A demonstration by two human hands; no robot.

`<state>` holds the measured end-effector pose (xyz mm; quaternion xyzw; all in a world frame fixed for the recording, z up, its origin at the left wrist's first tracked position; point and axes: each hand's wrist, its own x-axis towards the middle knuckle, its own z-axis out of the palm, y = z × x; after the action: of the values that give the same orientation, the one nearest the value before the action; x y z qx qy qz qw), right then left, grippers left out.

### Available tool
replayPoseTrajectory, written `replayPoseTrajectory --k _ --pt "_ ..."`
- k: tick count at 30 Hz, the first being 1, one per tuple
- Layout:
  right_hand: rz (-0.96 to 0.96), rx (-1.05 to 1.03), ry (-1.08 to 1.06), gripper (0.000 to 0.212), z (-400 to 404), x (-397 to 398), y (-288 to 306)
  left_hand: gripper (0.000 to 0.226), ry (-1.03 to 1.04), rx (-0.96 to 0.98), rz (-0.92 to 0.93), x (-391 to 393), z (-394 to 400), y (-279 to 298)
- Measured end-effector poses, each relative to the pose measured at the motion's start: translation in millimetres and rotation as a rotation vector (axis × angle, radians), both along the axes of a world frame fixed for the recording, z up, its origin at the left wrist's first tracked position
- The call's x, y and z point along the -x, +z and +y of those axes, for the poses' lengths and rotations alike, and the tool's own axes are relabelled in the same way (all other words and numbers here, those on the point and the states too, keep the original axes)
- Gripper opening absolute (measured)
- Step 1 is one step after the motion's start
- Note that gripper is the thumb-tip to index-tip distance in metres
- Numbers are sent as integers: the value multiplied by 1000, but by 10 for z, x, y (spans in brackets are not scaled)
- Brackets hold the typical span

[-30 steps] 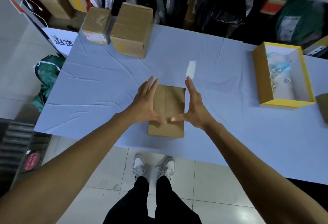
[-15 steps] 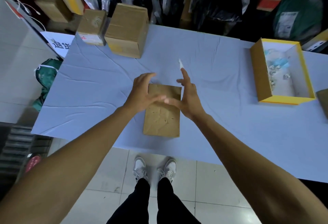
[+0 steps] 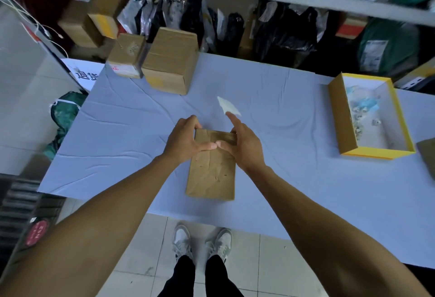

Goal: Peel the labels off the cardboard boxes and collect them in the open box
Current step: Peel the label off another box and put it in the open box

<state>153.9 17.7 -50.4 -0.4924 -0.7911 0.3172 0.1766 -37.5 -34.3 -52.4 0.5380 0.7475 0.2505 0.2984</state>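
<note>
The left hand (image 3: 182,140) grips the far left corner of a flat brown cardboard box (image 3: 213,174), with its fingers curled over the far edge and its thumb lying across the top face. The right hand (image 3: 242,142) holds the far right corner of the same box; its thumb meets the left thumb on the top, its index finger points straight away from the person, and a white label (image 3: 227,106) sticks to the tip of this finger (it looks bent and a little blurred). The box lies flat on the desk (image 3: 282,179), close to the near edge, and its top face is creased. The desk is covered with a pale blue cloth that has many wrinkles. At the far left corner of the desk stand two more cardboard boxes just beside each other, a larger one (image 3: 170,61) and a smaller one (image 3: 128,57). Well apart from the hands, at the right side, stands the open yellow box (image 3: 339,117), with white inner walls and some small scraps of paper inside. Behind the desk many dark bags and parcels (image 3: 270,30) are piled under a shelf. Below the desk edge the person's grey and white shoes (image 3: 202,242) stand on a tiled floor.
</note>
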Motion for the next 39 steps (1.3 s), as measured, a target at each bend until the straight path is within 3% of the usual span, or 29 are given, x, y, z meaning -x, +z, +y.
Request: replayPoseTrajectory --k 5,7,12,16,20,24,27,29,32,35,39 --pt "-146 23 24 76 -26 2 101 50 -42 -24 73 -75 -21 112" --pt "-37 127 -29 69 -10 -21 265 44 -30 -75 59 -78 -16 222" --pt "318 375 -297 9 259 -29 975 30 6 -120 -120 -34 162 836" --pt "562 592 -299 17 164 -10 1492 19 -77 -184 -230 -175 199 1296" --pt "677 570 -315 10 -146 -29 1764 11 -99 -214 -354 -309 63 1522" --pt "764 623 -337 41 -477 -80 1878 15 -140 -202 -465 -421 -165 1674" --pt "682 578 -297 20 -676 -129 1958 21 -130 -180 -477 -500 -323 1729" --pt "465 420 -275 7 -742 -176 1980 21 -138 -165 -421 -546 -382 1757" --pt "203 165 -252 4 -844 -275 2000 18 -185 -145 -343 -645 -444 1845" --pt "124 36 -253 9 -985 -440 2042 12 -222 -102 -324 -808 -522 1917" --pt "157 -32 -318 2 -1087 -724 2049 24 -238 -68 -516 -1124 -640 2014"
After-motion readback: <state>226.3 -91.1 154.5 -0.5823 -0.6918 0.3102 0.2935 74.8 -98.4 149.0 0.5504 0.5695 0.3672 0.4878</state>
